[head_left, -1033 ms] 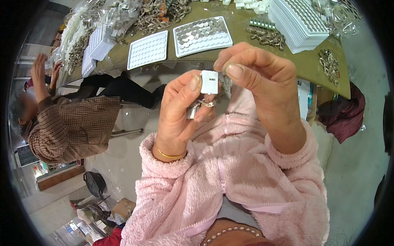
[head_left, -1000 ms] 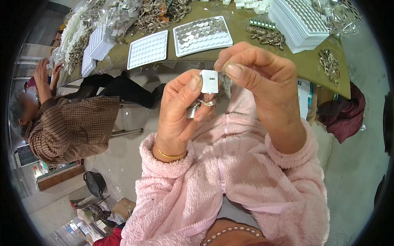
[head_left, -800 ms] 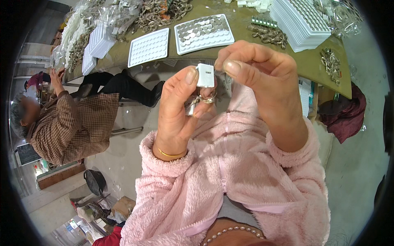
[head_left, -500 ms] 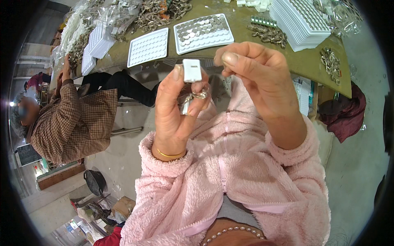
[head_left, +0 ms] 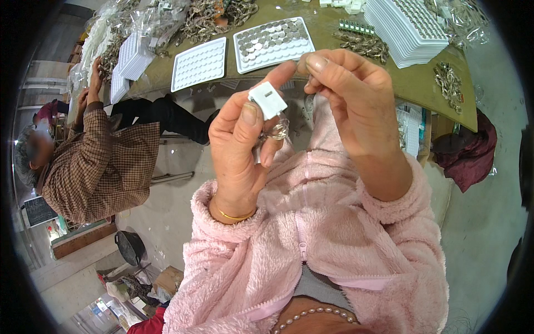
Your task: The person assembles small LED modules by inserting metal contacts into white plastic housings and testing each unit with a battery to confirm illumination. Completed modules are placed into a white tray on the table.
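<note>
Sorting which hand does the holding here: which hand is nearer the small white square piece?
Left. The left hand pinches the white square piece between thumb and forefinger; the right hand is beside it, apart.

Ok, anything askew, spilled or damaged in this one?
Nothing stands out. The left hand pinches a small white square piece, tilted but intact; the right hand is beside it. The trays lie flat on the table.

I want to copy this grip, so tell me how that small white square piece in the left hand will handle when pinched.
The small white square piece looks like thin moulded plastic, so probably stiff and very light. The left hand holds it by thumb and fingertip alone, which suggests little weight. Its smooth faces and flat shape may make it slip or flip if squeezed off-centre.
</note>
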The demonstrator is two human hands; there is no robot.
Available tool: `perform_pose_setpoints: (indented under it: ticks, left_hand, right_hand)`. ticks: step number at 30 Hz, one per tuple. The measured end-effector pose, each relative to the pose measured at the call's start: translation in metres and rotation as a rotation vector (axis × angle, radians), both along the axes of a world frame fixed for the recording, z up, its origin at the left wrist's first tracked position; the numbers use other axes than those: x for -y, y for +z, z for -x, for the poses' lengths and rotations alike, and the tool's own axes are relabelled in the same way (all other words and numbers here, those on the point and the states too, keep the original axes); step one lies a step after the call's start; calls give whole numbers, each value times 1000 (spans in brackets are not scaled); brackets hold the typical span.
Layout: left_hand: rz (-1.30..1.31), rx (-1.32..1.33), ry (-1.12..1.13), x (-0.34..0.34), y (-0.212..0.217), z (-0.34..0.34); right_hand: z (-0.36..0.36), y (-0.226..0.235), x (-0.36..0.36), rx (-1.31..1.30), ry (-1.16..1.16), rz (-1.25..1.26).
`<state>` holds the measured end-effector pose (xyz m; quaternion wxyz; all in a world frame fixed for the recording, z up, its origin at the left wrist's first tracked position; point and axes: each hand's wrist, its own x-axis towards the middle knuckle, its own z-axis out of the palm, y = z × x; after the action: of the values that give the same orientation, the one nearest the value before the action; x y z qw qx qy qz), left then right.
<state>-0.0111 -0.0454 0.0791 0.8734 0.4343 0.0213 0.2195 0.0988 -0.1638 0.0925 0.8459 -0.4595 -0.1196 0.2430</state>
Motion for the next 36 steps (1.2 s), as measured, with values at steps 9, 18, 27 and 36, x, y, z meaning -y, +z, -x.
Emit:
perform_pose_setpoints:
  ticks: [9,18,27,36]
  left_hand:
    - [-84,36,-4,1,-5,-1]
    - [-99,88,9,-2,-6,0]
    - [-281,116,121,-7,-9,-2]
    - [-325,5,149,-7,-3,-3]
  right_hand:
    - [3,-9,-6,419,-236,53]
    - [3,-13,-8,416,-204,38]
    - [3,-11,-6,466,-136,37]
    - [-5,-18,-9,322,81,-180]
